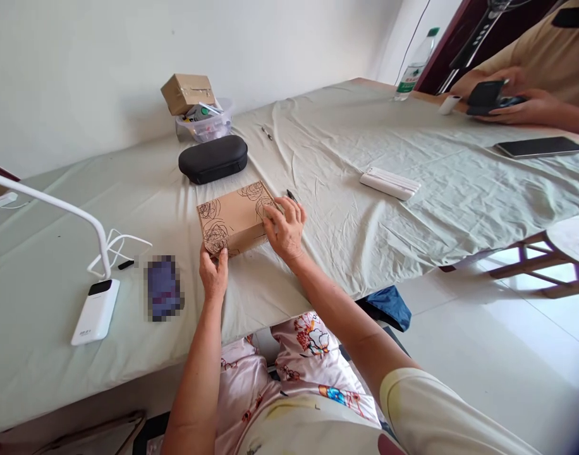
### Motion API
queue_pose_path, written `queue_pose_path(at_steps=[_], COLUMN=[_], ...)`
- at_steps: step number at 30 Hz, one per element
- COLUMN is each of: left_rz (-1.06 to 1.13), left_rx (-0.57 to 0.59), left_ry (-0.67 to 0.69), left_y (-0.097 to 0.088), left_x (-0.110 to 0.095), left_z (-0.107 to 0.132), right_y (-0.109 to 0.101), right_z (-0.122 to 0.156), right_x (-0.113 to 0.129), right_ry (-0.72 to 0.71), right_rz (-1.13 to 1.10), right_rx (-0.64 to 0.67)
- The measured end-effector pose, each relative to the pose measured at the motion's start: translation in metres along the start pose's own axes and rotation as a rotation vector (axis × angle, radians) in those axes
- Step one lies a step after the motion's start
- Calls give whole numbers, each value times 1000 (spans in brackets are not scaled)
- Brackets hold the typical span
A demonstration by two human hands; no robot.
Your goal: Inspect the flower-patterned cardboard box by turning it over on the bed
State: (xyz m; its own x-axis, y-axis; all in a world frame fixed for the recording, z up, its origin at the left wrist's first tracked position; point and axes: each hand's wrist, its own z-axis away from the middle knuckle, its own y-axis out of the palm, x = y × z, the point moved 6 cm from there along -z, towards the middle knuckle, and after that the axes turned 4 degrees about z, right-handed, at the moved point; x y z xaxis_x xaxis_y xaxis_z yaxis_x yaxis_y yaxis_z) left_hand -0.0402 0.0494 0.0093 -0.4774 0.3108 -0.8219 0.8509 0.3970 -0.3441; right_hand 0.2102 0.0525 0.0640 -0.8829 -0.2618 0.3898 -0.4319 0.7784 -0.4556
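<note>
A brown cardboard box (235, 212) with black scribbled circles at its corners lies closed on the cloth in front of me. My left hand (213, 270) grips its near left corner, thumb on the front and fingers partly hidden behind the side. At the right end, my right hand (286, 229) holds the box with bent fingers over the top edge. A dark pen (292, 196) lies just beyond the right hand, partly covered by it. Behind the box sits a black zippered case (213, 158).
Left are a white power bank (96, 311) with cable and a blurred dark item (164, 287). Farther back stand a plastic basket (208, 129) and small carton (188, 93). Rightward lie a white block (390, 183), phone (540, 147) and bottle (415, 69); another person (540, 69) handles a dark object.
</note>
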Motion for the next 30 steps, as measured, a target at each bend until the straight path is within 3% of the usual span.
queue_pose_path(at_steps=[6, 9, 12, 15, 19, 26, 30], left_rz=[75, -37, -216, -262, -231, -205, -188], left_rx=[-2, -78, -97, -29, 3, -1, -26], left_ry=[-25, 156, 386, 463, 441, 374, 370], left_y=[-1, -5, -4, 2, 6, 8, 8], left_x=[0, -12, -28, -34, -33, -29, -29], left_z=[1, 3, 8, 11, 12, 10, 11], right_y=[11, 19, 23, 22, 15, 6, 11], right_z=[20, 31, 34, 31, 22, 3, 3], right_x=[54, 74, 79, 71, 51, -12, -32], right_ry=[-277, -370, -377, -342, -278, 61, 185], right_rz=[-25, -22, -11, -6, -18, -18, -217], right_rx=[257, 343, 371, 344, 259, 37, -23])
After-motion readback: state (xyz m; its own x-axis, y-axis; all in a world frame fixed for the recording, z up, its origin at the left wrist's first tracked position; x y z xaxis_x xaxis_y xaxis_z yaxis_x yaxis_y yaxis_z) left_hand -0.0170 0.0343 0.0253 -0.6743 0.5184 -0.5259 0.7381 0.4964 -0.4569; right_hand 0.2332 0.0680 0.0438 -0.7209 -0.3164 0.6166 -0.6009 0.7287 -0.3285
